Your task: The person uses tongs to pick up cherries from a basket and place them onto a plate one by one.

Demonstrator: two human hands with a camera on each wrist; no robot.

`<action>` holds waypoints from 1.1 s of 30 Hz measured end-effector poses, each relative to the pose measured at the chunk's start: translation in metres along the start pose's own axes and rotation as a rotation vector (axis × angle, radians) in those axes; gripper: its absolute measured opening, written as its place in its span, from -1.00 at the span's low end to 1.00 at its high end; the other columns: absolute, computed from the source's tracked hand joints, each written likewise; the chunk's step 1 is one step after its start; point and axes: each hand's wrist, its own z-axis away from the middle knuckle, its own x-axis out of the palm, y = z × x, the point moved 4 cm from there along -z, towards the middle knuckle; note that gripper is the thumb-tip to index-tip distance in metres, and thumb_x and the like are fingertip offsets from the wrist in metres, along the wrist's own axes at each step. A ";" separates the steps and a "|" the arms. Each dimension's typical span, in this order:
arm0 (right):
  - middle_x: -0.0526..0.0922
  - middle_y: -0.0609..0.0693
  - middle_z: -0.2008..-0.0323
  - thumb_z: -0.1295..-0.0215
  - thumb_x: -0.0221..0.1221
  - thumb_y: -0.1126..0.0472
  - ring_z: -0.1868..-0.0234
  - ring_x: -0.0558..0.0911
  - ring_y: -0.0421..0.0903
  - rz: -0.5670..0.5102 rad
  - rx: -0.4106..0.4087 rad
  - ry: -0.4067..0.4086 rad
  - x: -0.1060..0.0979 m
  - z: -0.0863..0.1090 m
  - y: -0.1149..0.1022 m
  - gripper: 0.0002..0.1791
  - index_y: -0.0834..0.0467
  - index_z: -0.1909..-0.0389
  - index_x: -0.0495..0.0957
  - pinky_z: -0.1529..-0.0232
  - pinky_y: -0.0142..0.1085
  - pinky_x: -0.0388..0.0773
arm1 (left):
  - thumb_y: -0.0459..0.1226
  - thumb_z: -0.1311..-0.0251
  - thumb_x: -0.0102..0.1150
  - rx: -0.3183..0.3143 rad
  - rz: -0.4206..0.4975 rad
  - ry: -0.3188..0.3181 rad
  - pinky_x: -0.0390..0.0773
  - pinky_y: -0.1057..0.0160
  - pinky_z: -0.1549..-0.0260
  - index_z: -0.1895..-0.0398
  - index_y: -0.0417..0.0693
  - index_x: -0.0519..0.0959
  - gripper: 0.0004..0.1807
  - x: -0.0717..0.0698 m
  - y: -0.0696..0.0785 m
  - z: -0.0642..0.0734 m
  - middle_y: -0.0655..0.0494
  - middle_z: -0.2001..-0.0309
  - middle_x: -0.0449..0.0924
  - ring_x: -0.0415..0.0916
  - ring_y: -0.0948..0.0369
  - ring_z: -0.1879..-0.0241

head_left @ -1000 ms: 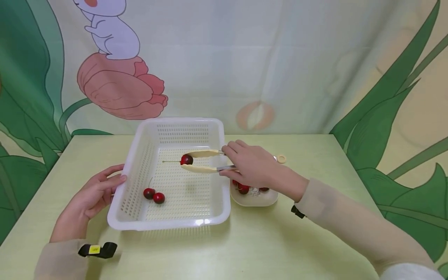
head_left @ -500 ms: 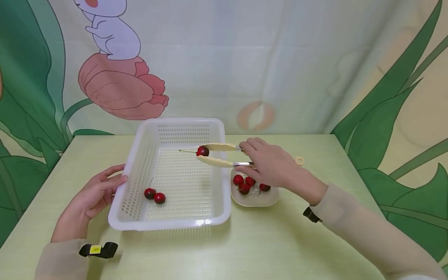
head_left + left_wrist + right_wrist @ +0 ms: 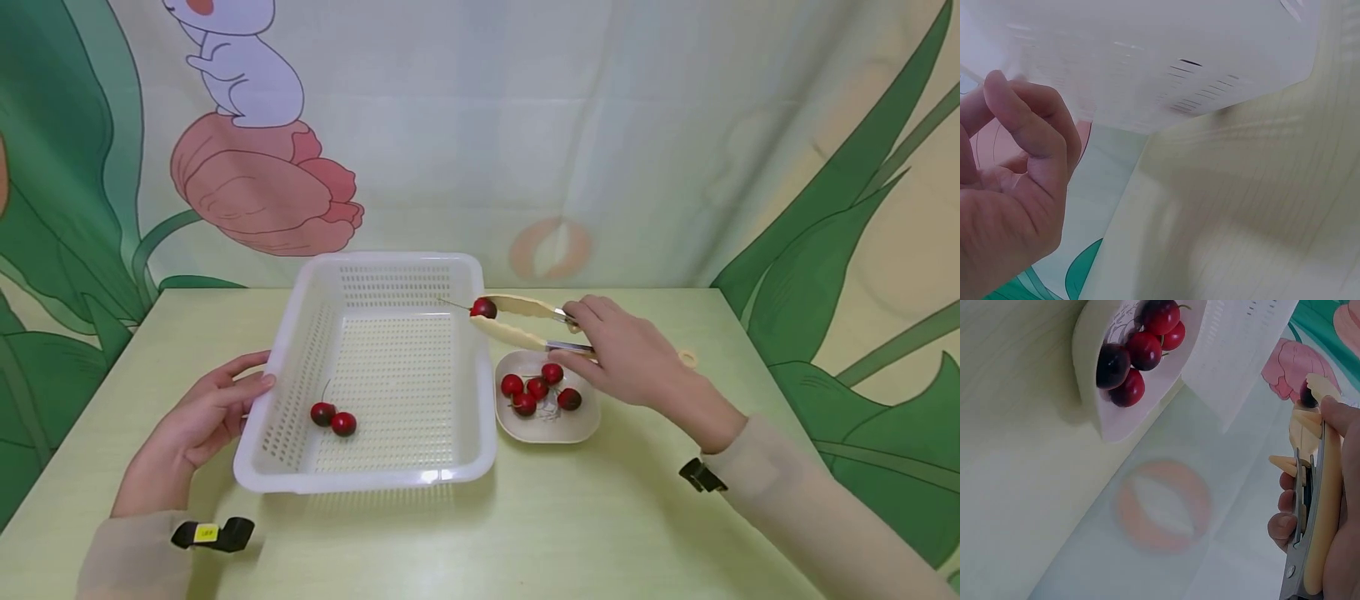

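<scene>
With my left hand (image 3: 202,412) I grip the left rim of a white plastic basket (image 3: 367,482), thumb on top; in the left wrist view the fingers curl beside its wall. Two dark red cherries (image 3: 343,423) lie at its lower left. My right hand (image 3: 633,354) holds cream and metal tongs (image 3: 513,334), whose tips pinch a cherry (image 3: 486,309) with its stem pointing left. That cherry is above the basket's right rim. Just right of the basket stands a small white dish (image 3: 551,433) with several cherries (image 3: 537,388). The right wrist view shows fingers wrapped about the tongs' handle (image 3: 1329,506).
Basket and dish stand side by side on a pale green-yellow table (image 3: 525,533). Behind the table hangs a printed curtain (image 3: 645,167) with leaves, a flower and a white animal. The basket's right wall rises beside the dish.
My right hand has moved right with the tongs and the pinched cherry, from over the basket's middle to its right rim. More of the dish shows. The left hand keeps its place.
</scene>
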 end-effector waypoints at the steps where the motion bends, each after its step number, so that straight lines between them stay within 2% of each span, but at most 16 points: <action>1: 0.55 0.00 0.04 -0.41 0.22 -0.24 0.17 0.54 -0.07 -0.003 0.010 0.001 0.000 0.002 0.003 -0.36 0.16 -0.23 0.45 0.37 -0.14 0.59 | -0.29 -0.53 0.08 0.000 -0.004 0.002 0.70 0.12 0.11 -0.27 0.22 0.33 -0.64 0.000 0.000 0.000 0.27 -0.03 0.68 0.71 0.17 0.06; 8: 0.58 0.03 0.06 -0.40 0.25 -0.22 0.19 0.55 -0.05 -0.047 0.056 0.014 0.004 0.018 0.020 -0.38 0.20 -0.18 0.48 0.31 -0.12 0.60 | -0.29 -0.52 0.10 -0.006 -0.002 0.002 0.70 0.13 0.11 -0.27 0.21 0.32 -0.63 0.002 -0.001 -0.002 0.27 -0.03 0.67 0.71 0.18 0.06; 14: 0.59 0.04 0.06 -0.41 0.24 -0.22 0.16 0.56 -0.03 -0.063 0.096 -0.013 0.014 0.033 0.038 -0.36 0.23 -0.19 0.48 0.22 -0.09 0.62 | -0.29 -0.52 0.09 0.002 -0.003 -0.003 0.70 0.13 0.11 -0.28 0.20 0.32 -0.62 0.003 0.001 -0.002 0.26 -0.03 0.68 0.71 0.17 0.06; 20: 0.58 0.03 0.07 -0.41 0.24 -0.21 0.20 0.53 -0.06 -0.062 0.121 -0.047 0.022 0.048 0.045 -0.37 0.24 -0.17 0.50 0.27 -0.13 0.58 | -0.28 -0.51 0.11 -0.002 -0.011 0.006 0.69 0.12 0.07 -0.30 0.22 0.31 -0.60 0.003 0.002 0.000 0.29 -0.05 0.66 0.70 0.17 0.04; 29: 0.59 0.02 0.12 -0.40 0.26 -0.20 0.27 0.50 -0.11 -0.064 0.119 -0.094 0.036 0.059 0.049 -0.37 0.25 -0.18 0.52 0.32 -0.21 0.54 | -0.28 -0.52 0.10 0.000 -0.001 0.004 0.71 0.11 0.13 -0.27 0.22 0.33 -0.63 0.002 0.002 0.000 0.27 -0.02 0.68 0.72 0.17 0.07; 33: 0.59 -0.01 0.12 -0.38 0.29 -0.19 0.26 0.52 -0.12 -0.066 0.093 -0.108 0.042 0.065 0.050 -0.38 0.23 -0.16 0.53 0.31 -0.20 0.56 | -0.28 -0.52 0.09 0.000 0.002 0.004 0.71 0.10 0.14 -0.26 0.22 0.33 -0.64 0.001 0.001 -0.001 0.26 -0.01 0.69 0.72 0.16 0.08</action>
